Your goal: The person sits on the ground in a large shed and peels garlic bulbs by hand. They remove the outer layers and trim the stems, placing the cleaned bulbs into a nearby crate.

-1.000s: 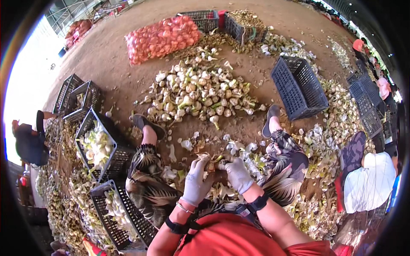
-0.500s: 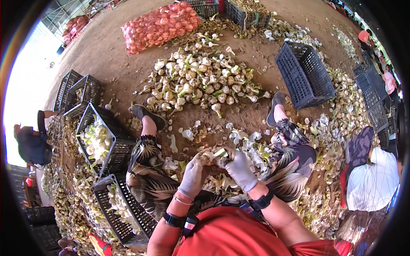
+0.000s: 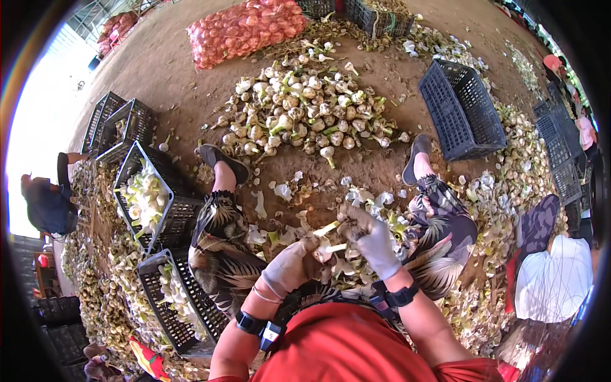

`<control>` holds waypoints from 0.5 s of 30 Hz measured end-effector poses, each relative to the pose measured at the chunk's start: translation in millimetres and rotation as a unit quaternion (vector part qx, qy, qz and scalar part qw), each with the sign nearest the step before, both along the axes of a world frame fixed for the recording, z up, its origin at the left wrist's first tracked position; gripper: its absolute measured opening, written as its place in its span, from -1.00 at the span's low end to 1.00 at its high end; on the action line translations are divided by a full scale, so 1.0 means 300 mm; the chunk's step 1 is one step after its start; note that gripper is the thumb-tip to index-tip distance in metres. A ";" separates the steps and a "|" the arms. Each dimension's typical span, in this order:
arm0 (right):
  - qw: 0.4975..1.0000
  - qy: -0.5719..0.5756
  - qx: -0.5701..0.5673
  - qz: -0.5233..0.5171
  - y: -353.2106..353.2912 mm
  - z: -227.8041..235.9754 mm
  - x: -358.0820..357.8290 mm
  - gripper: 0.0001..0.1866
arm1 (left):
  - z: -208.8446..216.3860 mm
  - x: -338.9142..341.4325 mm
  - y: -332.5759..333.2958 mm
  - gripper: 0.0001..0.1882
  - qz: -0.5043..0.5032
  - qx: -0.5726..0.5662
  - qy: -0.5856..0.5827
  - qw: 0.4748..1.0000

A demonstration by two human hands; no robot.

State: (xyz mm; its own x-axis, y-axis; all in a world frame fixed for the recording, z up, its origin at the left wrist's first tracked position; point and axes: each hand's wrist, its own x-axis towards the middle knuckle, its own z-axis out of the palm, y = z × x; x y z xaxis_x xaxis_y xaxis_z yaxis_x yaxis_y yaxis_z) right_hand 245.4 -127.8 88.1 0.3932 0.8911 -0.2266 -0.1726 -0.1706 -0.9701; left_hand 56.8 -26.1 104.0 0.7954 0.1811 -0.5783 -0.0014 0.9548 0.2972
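My left hand (image 3: 294, 262), in a pale, soiled glove, is closed around garlic between my knees. A whitish garlic bulb (image 3: 323, 253) shows at its fingertips, its cut stem pointing right. A second pale green stem (image 3: 327, 229) sticks out just above, by the same fingers. My right hand (image 3: 371, 239), gloved too, is lifted slightly to the right of the stems with its fingers curled in. Whatever those fingers hold is hidden. Beyond my feet lies a heap of untrimmed garlic bulbs (image 3: 312, 114) with short stems.
At my left, black crates (image 3: 170, 213) hold cleaned white garlic. Another black crate (image 3: 459, 111) stands right of the heap. A red mesh sack (image 3: 247, 32) of bulbs lies at the back. Peelings (image 3: 484, 254) cover the ground. Other people (image 3: 552, 280) sit nearby on both sides.
My right hand has come away from the garlic, slightly up and to the right, with its fingers curled. Two stems now show at my left hand where one was visible. The view has shifted a little.
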 end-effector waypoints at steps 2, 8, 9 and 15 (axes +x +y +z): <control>0.999 0.028 0.012 0.035 -0.021 0.005 -0.001 -0.62 | -0.036 -0.013 -0.002 -0.63 0.041 0.003 0.007 0.999; 0.989 -0.125 0.062 0.054 -0.025 -0.004 -0.050 -0.78 | -0.069 0.009 -0.010 -0.74 0.097 0.125 0.006 0.987; 0.991 -0.108 0.057 0.062 -0.022 0.008 -0.043 -0.81 | -0.044 0.009 -0.011 -0.85 0.107 0.156 0.072 0.979; 0.985 0.152 -0.014 -0.082 -0.019 0.045 -0.067 -0.81 | 0.150 -0.012 -0.070 -0.78 0.040 0.762 0.194 0.616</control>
State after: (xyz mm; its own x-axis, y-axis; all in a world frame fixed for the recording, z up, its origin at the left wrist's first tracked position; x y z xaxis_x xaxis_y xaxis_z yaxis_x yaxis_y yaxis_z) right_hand 225.3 -133.4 101.5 0.4411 0.8132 -0.3796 -0.4817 -0.1423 -0.8647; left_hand 53.1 -47.0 149.0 0.6044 0.7786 0.1688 0.3228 -0.4330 0.8416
